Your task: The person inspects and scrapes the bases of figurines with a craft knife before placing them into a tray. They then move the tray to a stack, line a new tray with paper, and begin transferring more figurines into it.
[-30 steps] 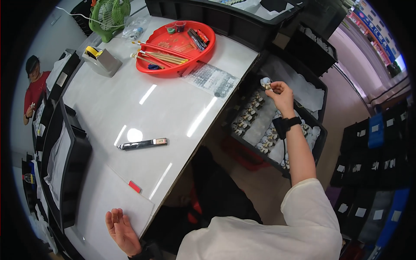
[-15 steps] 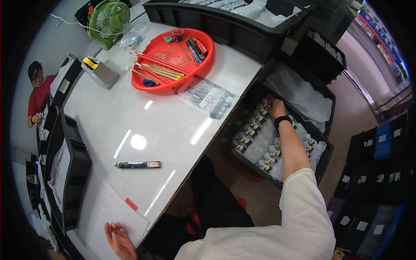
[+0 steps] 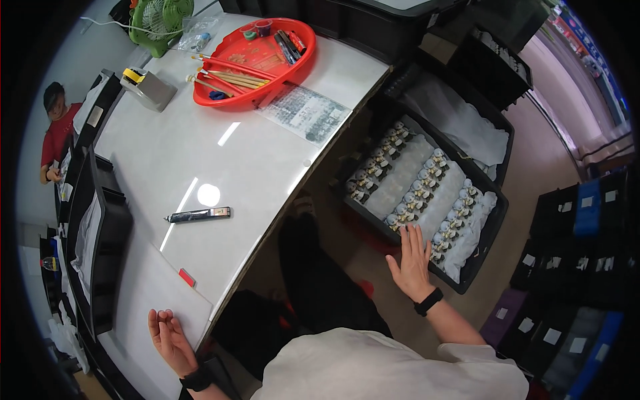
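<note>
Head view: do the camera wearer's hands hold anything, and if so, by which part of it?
Nothing: the right hand is open near the black crate; the left hand, loosely curled, looks empty.

Small white, pale-blue and dark figurines sit in three rows between white sheeting in a black rectangular plastic crate, at the view's three o'clock.

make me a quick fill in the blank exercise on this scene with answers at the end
The hand nearest the crate of figurines is the person's ____ one.
The paintbrushes lie in a tray coloured ____.
The fan is coloured ____.
The wristbands are coloured ____.

Missing words: right; red; green; black
</note>
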Available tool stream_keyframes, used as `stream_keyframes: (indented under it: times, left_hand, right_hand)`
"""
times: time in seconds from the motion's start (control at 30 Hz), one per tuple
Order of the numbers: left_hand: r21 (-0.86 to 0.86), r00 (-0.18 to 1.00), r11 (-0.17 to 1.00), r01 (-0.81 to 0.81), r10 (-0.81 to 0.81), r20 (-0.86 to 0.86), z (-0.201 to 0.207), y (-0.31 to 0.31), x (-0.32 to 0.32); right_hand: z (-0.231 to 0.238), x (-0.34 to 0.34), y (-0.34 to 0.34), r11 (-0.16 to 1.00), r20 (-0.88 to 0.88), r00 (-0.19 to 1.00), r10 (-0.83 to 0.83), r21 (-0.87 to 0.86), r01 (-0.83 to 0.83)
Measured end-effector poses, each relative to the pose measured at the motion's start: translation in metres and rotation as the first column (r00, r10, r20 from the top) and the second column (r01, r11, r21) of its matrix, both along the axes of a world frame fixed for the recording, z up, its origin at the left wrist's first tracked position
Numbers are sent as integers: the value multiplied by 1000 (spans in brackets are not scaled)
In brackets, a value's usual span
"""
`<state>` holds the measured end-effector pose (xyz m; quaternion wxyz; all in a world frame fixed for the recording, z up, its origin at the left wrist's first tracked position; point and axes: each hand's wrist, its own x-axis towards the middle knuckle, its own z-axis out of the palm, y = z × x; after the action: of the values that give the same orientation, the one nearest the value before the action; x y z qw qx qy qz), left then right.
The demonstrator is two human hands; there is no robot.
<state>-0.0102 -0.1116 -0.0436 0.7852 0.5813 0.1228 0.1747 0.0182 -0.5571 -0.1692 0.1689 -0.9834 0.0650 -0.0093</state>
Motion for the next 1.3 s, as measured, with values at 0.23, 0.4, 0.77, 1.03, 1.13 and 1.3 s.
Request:
stream_keyframes:
  times: [0.23,0.4,0.77,1.03,1.13,1.3]
  left_hand:
    - [16,997,997,71,-72,32,-8,3,2]
    - [68,998,997,36,-40,52,-4,-4,-2]
    - [624,985,780,-53,143,-96,-2,-41,-3]
    - [634,993,773,-26,91,-70,-6,-31,-4]
    - [682,998,731,14,31,-53,1,-37,-1]
    - [756,982,654,40,116,-152,6,-51,9]
  right_hand:
    - [-47,-18,-2,993,230,971,-66,-79,86]
    - [-60,-21,-2,985,306,952,-14,-158,66]
    - [-49,-11,-2,985,255,966,-51,-145,91]
    - [-1,56,10,976,279,951,-137,205,81]
    - [24,171,-1,982,367,927,84,125,-139]
    - [-101,294,-67,868,-23,905,426,-274,-415]
